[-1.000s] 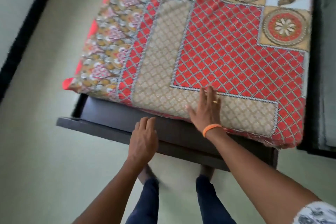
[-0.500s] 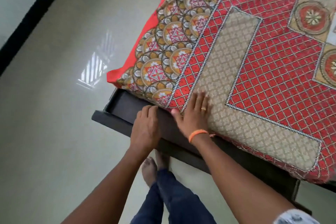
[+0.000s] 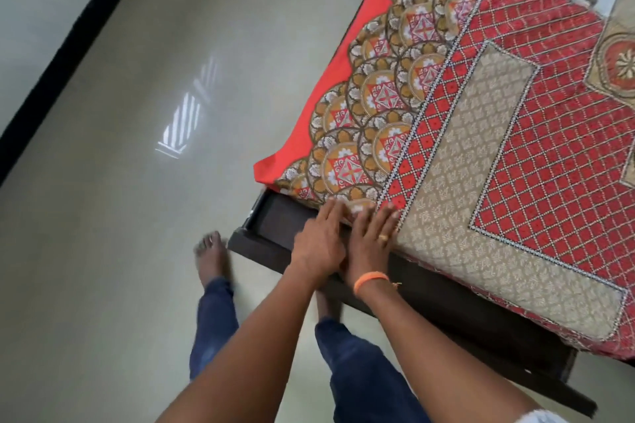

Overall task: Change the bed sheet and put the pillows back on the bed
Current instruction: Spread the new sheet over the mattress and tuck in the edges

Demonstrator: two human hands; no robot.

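A red, gold and beige patterned bed sheet (image 3: 508, 154) covers the mattress on a dark wooden bed frame (image 3: 443, 299). My left hand (image 3: 319, 240) lies flat at the foot edge near the left corner, fingertips on the sheet's hem where it meets the frame. My right hand (image 3: 372, 244), with a ring and an orange wristband, presses palm-down beside it on the sheet's edge. Both hands touch side by side, fingers spread, gripping nothing visible. A loose orange corner of the sheet (image 3: 275, 165) hangs over the left side. No pillows are in view.
Glossy pale floor (image 3: 120, 216) stretches to the left, with a black skirting band (image 3: 68, 41) along the wall. My bare feet and blue trousers (image 3: 213, 319) stand at the foot of the bed, the left foot out beyond the frame's corner.
Both hands have slid left along the foot edge toward the bed's left corner and come together. My left foot has stepped out to the left, and the view swung with it.
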